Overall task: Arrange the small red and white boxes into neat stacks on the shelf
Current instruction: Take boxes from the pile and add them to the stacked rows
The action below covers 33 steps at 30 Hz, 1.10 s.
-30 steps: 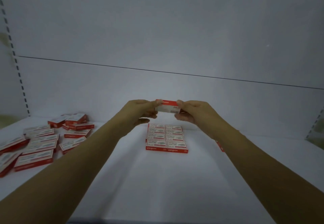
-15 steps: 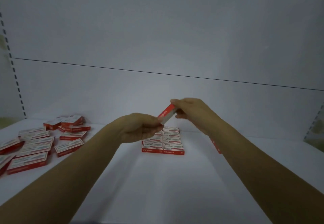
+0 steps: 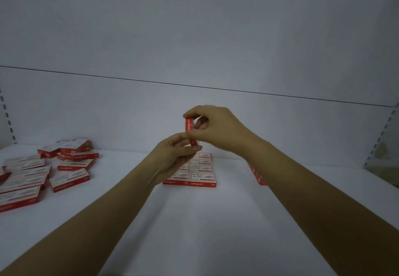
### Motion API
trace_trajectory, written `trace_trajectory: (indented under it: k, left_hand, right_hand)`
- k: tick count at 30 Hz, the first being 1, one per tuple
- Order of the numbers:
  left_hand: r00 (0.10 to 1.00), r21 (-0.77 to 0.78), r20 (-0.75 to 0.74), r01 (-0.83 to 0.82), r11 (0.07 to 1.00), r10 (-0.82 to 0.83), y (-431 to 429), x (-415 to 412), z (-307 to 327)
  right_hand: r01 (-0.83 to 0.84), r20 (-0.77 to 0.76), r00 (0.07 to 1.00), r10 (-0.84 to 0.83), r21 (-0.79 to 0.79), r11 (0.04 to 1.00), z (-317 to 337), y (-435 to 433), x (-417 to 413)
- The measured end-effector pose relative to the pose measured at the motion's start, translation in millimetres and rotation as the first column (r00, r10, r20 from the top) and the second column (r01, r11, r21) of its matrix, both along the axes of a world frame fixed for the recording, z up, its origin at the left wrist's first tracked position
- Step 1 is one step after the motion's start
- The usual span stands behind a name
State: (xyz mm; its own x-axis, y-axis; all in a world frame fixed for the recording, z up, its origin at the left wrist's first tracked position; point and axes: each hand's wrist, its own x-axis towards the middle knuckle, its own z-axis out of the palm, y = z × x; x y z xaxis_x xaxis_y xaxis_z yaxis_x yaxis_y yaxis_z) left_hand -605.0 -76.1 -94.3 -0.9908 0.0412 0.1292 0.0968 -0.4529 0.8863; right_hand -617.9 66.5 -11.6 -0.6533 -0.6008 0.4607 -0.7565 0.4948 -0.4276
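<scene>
While loose boxes (image 3: 26, 180) sprawl at lower left, left hand (image 3: 172, 159) and right hand (image 3: 216, 129) pinch one box (image 3: 189, 132) on edge at centre, above the tidy block (image 3: 201, 175) behind — placing step, I judge; next it needs laying flat, edges squared.

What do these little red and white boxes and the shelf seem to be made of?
The held box: likely thin printed cardboard, matte; crisp straight edges, printed markings. The shelf: smooth matte white, perhaps painted metal or laminate; the dim light leaves it open.
</scene>
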Motion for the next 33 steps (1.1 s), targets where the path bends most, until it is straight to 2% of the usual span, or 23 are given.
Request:
trace_trajectory:
  k: [2, 4, 6, 8, 13, 17, 20, 22, 24, 26, 29, 33]
  left_hand:
    - [0.995, -0.057, 0.002, -0.1, 0.993, 0.101, -4, 5, 4]
    - [0.976, -0.147, -0.042, -0.219, 0.965, 0.216, -7, 11, 7]
    - [0.937, -0.305, -0.148, -0.346, 0.887, 0.315, -6, 15, 13]
    - [0.891, -0.461, -0.287, -0.451, 0.765, 0.352, 0, 18, 21]
    - [0.81, -0.66, -0.546, -0.574, 0.485, 0.216, 16, 26, 30]
    - [0.767, -0.684, -0.626, -0.628, 0.371, 0.143, 11, 30, 27]
    - [0.692, -0.647, -0.708, -0.715, 0.266, 0.139, 0, 30, 26]
    - [0.616, -0.588, -0.767, -0.787, 0.184, 0.182, -6, 29, 25]
    - [0.512, -0.498, -0.825, -0.859, 0.121, 0.238, -8, 28, 25]
    - [0.389, -0.389, -0.893, -0.92, 0.049, 0.225, -8, 28, 25]
    - [0.251, -0.257, -0.951, -0.966, -0.012, 0.179, -8, 27, 22]
    - [0.171, -0.178, -0.978, -0.983, -0.051, 0.118, -9, 27, 19]
  right_hand:
    - [0.049, 0.016, 0.999, -0.049, -0.006, 0.999, 5, 12, -7]
    - [0.09, 0.054, 0.994, -0.094, 0.07, 0.993, 6, 23, -14]
    - [0.083, 0.113, 0.988, -0.102, 0.156, 0.984, -1, 30, -20]
    - [0.066, 0.171, 0.981, -0.094, 0.165, 0.984, -15, 32, -23]
    - [-0.028, 0.352, 0.934, 0.052, -0.071, 0.997, -51, 21, -21]
    - [-0.027, 0.366, 0.928, 0.075, -0.135, 0.99, -61, 11, -19]
    - [0.047, 0.224, 0.975, 0.0, -0.204, 0.978, -55, 9, -21]
    - [0.065, -0.017, 0.997, -0.073, -0.274, 0.959, -49, 8, -21]
    - [0.024, -0.294, 0.949, -0.116, -0.298, 0.954, -44, 5, -18]
    - [-0.014, -0.489, 0.861, -0.138, -0.294, 0.956, -43, 3, -16]
    - [-0.06, -0.636, 0.758, -0.144, -0.288, 0.956, -48, 6, -14]
    - [-0.059, -0.69, 0.71, -0.142, -0.259, 0.964, -54, 11, -12]
